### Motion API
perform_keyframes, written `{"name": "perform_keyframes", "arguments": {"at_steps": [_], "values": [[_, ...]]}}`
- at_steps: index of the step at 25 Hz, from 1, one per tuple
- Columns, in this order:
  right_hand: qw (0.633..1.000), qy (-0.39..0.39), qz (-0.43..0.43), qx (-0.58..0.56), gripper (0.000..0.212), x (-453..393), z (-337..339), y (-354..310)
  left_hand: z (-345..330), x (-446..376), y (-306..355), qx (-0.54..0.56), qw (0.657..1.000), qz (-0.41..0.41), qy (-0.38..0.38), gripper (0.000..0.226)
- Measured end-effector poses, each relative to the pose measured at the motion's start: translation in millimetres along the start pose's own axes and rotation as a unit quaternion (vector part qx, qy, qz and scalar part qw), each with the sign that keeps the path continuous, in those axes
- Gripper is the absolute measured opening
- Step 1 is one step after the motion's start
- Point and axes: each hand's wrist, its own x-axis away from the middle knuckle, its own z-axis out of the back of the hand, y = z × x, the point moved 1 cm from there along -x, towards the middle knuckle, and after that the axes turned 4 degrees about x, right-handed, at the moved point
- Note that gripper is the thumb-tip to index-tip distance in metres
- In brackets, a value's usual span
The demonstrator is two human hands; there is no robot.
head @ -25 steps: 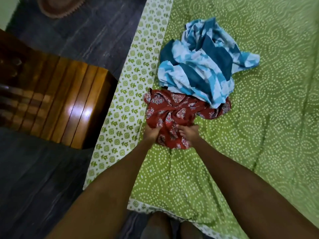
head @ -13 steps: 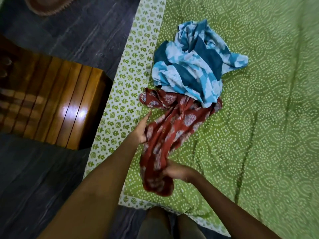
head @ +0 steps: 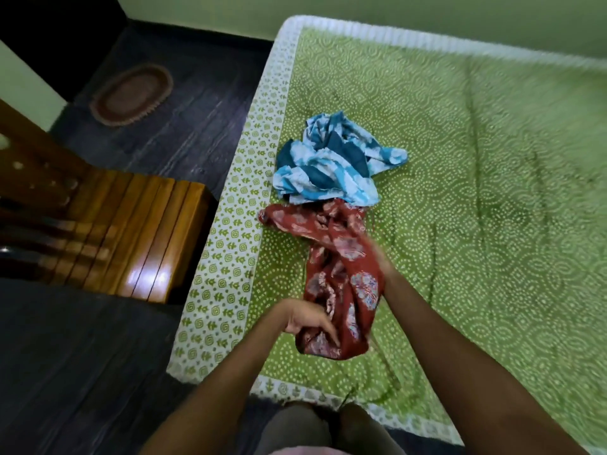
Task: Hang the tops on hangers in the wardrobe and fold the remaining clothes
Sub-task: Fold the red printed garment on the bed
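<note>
We judge the red floral garment light and limp; hold its hem. Our left hand grips its lower end at the frame's centre. Our right hand is blurred, so we cannot tell its grip.

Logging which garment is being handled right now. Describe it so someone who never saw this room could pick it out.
Start at the green dotted bedspread. Near its left border lie two crumpled garments; take the one nearer the person, stretched toward the bed's foot. It is the red floral garment, gripped by the left hand and touched by the right hand, unlike the blue-and-white garment.
</note>
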Motion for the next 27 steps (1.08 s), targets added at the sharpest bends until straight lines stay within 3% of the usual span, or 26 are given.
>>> {"name": "perform_keyframes", "arguments": {"at_steps": [1,3,5,6,7,9,11,13,16,18,19,21,23,25,27], "values": [[0.997,0.018,-0.022,0.077,0.036,6,-10,-8,1,7,-2,0.018,0.999,-0.034,0.002,0.023],[0.987,0.014,-0.048,0.15,0.023,19,-19,-8,10,15,-4,0.191,0.968,-0.155,0.055,0.019],[0.977,-0.036,-0.081,0.193,0.016,46,-27,1,28,10,1,0.424,0.861,-0.254,0.117,0.038],[0.962,-0.059,-0.083,0.254,0.016,62,-27,7,35,9,6,0.471,0.825,-0.281,0.137,0.051],[0.934,-0.092,-0.075,0.336,0.016,80,-27,13,36,9,11,0.478,0.814,-0.29,0.159,0.057],[0.871,-0.164,-0.085,0.455,0.021,107,-21,19,31,10,20,0.444,0.825,-0.288,0.196,0.056],[0.846,-0.218,-0.121,0.472,0.028,121,-10,20,22,7,23,0.416,0.846,-0.27,0.198,0.052],[0.889,-0.191,-0.09,0.407,0.045,119,2,13,16,7,25,0.362,0.879,-0.25,0.183,0.053],[0.983,-0.029,0.023,0.178,0.055,100,12,-9,-2,28,40,0.2,0.946,-0.223,0.12,0.032],[1.0,-0.001,0.015,0.017,0.058,86,14,-21,-14,46,48,0.061,0.978,-0.175,0.099,0.031],[1.0,0.003,0.008,-0.002,0.055,81,13,-24,-20,57,50,0.007,0.985,-0.15,0.081,0.035],[0.999,0.023,0.025,0.026,0.041,77,8,-30,-24,69,56,-0.081,0.984,-0.146,0.059,0.033],[0.997,0.022,0.053,0.049,0.027,79,-2,-38,-26,74,62,-0.135,0.962,-0.189,0.146,0.017],[0.988,-0.002,0.101,0.116,0.021,84,-15,-44,-18,73,68,-0.066,0.914,-0.312,0.252,0.026],[0.955,-0.021,0.172,0.239,0.033,92,-30,-44,-7,70,77,0.089,0.872,-0.415,0.245,0.057]]}}
